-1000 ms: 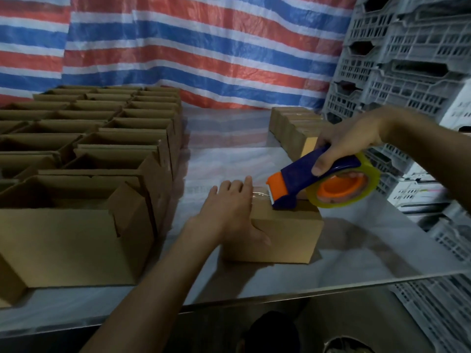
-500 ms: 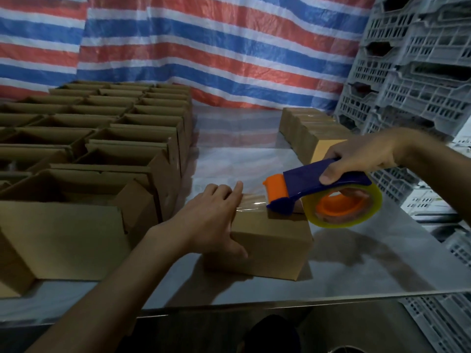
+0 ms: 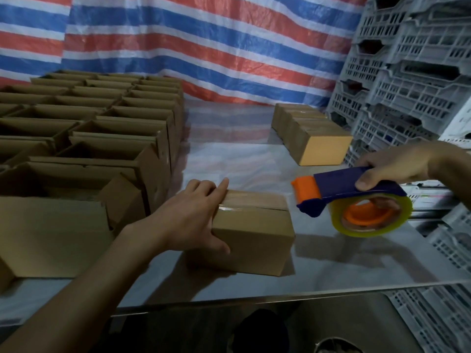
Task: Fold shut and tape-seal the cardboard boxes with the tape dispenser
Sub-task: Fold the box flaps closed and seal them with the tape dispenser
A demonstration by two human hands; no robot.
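A small closed cardboard box (image 3: 252, 233) sits on the table near the front edge, with clear tape along its top seam. My left hand (image 3: 188, 220) holds the box's left end, fingers over the top and thumb on the front face. My right hand (image 3: 392, 169) grips the handle of a blue and orange tape dispenser (image 3: 351, 200) carrying a yellowish tape roll. The dispenser hangs in the air just right of the box, apart from it.
Several open cardboard boxes (image 3: 89, 138) stand in rows on the left of the table. A row of closed boxes (image 3: 311, 133) lies at the back right. Grey plastic crates (image 3: 413, 72) are stacked on the right. A striped tarp (image 3: 204, 42) hangs behind. The table's front edge (image 3: 254, 299) runs close below.
The dispenser has come off the box top and moved right, clear of the box. My left hand stays on the box's left end.
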